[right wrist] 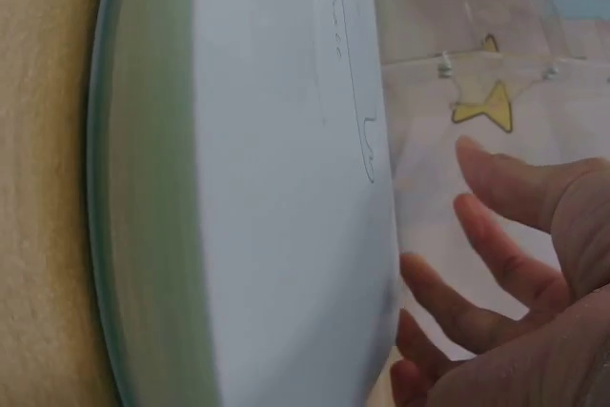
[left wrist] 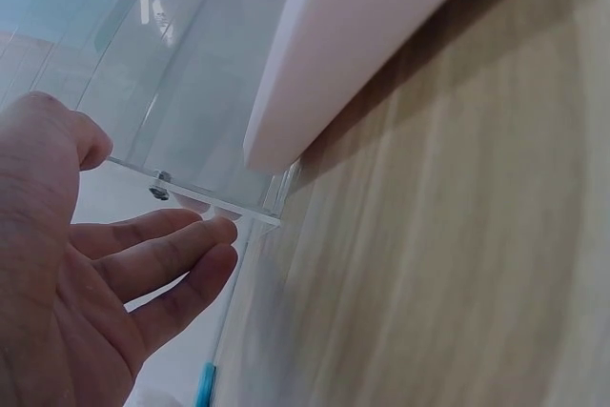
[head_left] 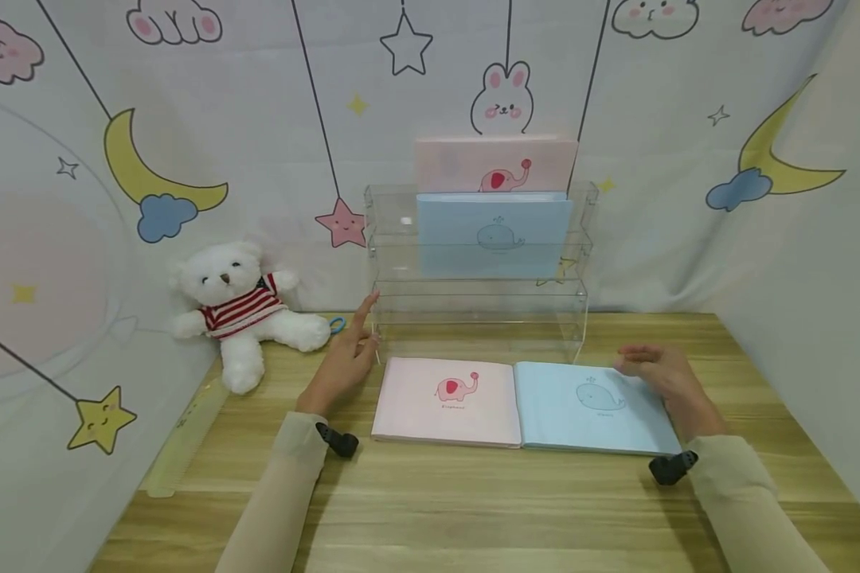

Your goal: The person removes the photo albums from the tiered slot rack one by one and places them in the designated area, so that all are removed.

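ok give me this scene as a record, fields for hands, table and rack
left hand: at the left side of the clear rack
right hand: by the far right corner of the blue whale book
on the table: pink elephant book, left of the blue whale book; white teddy bear
in the clear rack: standing pink book behind standing blue book

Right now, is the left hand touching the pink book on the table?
Apart: the head view shows a strip of table between the left hand and the pink book.
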A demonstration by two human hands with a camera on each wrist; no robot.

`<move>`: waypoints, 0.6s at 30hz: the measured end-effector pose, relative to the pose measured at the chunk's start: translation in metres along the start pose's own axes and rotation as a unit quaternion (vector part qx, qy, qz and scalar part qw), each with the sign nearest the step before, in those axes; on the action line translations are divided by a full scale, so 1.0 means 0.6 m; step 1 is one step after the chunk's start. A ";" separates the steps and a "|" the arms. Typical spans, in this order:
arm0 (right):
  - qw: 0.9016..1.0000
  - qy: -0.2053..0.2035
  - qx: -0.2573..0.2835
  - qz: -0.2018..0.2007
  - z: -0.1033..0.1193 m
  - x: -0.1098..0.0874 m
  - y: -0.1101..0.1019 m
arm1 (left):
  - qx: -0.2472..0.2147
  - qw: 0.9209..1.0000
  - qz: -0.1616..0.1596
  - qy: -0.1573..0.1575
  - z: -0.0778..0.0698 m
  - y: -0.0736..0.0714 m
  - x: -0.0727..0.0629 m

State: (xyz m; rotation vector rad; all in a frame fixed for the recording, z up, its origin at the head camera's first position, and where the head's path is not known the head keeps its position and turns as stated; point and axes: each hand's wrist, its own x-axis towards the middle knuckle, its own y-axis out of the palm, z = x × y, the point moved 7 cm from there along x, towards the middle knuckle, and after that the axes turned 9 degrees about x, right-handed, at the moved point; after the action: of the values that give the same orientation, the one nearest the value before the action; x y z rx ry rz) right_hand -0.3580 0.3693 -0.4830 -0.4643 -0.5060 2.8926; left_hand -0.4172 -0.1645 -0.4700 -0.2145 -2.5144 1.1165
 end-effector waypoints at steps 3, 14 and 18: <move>0.999 -0.035 0.003 0.019 0.010 -0.001 0.005 | 0.003 1.000 -0.003 0.002 -0.002 -0.001 0.001; 0.984 -0.169 0.038 0.038 0.080 -0.017 0.015 | 0.004 1.000 -0.005 0.008 -0.005 -0.002 -0.002; 0.978 -0.201 0.049 0.036 0.107 -0.027 0.016 | 0.004 1.000 -0.006 0.010 -0.007 -0.002 -0.002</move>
State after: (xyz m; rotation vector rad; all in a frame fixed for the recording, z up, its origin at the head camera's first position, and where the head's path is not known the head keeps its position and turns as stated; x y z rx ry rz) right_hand -0.3648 0.3374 -0.4245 0.1270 -0.4016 3.0706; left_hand -0.4147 -0.1628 -0.4671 -0.2066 -2.4902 1.1130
